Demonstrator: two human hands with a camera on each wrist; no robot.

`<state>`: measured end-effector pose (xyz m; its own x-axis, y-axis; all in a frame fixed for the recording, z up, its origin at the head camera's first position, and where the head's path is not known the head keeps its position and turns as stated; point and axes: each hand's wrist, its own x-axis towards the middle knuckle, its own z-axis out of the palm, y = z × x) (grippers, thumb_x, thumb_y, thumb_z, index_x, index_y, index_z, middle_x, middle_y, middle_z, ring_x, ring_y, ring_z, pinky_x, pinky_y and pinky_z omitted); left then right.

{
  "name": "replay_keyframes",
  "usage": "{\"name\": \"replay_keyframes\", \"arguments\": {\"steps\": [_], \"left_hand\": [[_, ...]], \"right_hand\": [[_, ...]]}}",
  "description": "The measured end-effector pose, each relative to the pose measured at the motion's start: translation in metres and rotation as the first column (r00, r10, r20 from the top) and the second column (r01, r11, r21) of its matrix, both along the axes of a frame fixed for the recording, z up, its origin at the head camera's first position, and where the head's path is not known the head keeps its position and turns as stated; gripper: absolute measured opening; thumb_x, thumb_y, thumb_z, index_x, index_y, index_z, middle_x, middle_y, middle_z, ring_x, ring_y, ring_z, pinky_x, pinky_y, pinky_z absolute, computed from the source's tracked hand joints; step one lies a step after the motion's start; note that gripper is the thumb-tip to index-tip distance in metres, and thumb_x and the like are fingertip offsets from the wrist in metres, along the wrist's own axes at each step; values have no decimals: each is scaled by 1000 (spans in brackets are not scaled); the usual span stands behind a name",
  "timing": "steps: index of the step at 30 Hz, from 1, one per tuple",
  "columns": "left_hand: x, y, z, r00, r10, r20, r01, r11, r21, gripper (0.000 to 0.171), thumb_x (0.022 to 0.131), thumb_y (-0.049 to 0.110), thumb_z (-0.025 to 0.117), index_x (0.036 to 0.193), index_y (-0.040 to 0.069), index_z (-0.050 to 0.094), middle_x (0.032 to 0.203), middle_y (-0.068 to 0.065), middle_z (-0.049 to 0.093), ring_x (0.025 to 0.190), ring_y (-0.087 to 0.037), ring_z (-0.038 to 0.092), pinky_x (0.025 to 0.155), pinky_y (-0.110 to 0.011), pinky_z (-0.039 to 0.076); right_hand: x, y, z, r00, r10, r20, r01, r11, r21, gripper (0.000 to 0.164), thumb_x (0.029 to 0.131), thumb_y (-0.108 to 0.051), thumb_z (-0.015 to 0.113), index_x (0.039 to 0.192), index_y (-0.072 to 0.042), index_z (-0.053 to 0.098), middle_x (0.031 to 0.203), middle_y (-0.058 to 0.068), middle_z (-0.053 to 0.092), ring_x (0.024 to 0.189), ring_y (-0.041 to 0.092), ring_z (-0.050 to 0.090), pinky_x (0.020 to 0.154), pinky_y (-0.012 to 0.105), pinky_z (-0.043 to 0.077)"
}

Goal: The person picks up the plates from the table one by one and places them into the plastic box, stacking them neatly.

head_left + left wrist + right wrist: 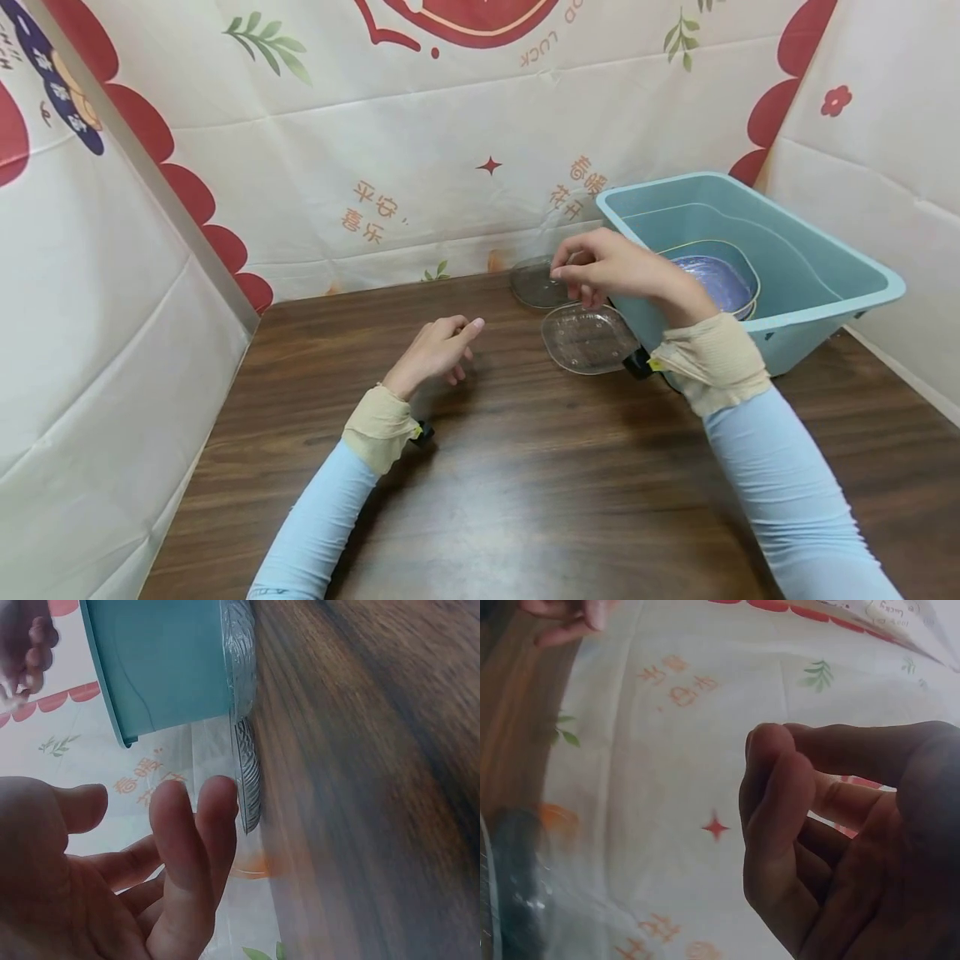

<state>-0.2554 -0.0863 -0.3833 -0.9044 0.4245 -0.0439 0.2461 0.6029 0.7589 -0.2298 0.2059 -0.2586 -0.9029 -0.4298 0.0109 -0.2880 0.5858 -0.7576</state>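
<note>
In the head view my left hand (438, 348) hovers over the middle of the table, fingers loosely bent and holding nothing. My right hand (611, 268) is raised in front of the blue bin, its fingers bent in toward the thumb. Nothing shows between those fingers in the right wrist view. Below the right hand lies a clear plastic dish (587, 340) with rounded corners. A second clear, darker-looking dish (538, 283) sits behind it, close to the back wall. In the left wrist view both dishes appear edge-on beyond the left fingers (184, 847).
The light blue plastic bin (817, 308) stands on the right of the wooden table (480, 492). Inside it is a bluish dish (716, 279) with a yellowish rim. White printed cloth (420, 125) hangs along the back and both sides.
</note>
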Motion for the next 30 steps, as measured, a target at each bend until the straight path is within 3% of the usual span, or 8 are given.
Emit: {"name": "replay_keyframes", "arguments": {"steps": [13,18,24,30], "left_hand": [[-4,5,6,1000,-8,-18,8,1000,-6,59,108,54,44,129,3,64,101,-20,74,57,-23,71,57,-44,65],[-4,2,5,1000,6,-16,-5,1000,10,57,108,52,45,130,3,64,100,-17,74,59,-24,72,59,-45,65],[-2,-3,4,1000,30,-6,-30,999,25,56,108,52,45,129,4,64,103,-19,74,65,-31,74,58,-45,65],[-2,-6,5,999,28,-28,-27,999,34,56,108,52,45,129,3,63,105,-22,74,66,-33,75,55,-41,65]], "right_hand": [[-17,17,-53,997,-55,56,58,996,-63,17,106,-14,57,108,2,65,77,15,66,65,27,70,58,39,63],[-23,12,-60,997,-65,43,68,995,-66,18,106,-15,58,106,1,66,77,15,67,66,25,70,56,33,62],[-27,10,-63,995,-99,31,101,990,-96,17,106,-16,59,107,0,66,81,14,69,72,34,71,57,32,61],[-26,16,-64,988,-151,20,152,975,-164,17,105,-13,59,109,3,65,81,7,69,69,23,72,56,30,61]]}}
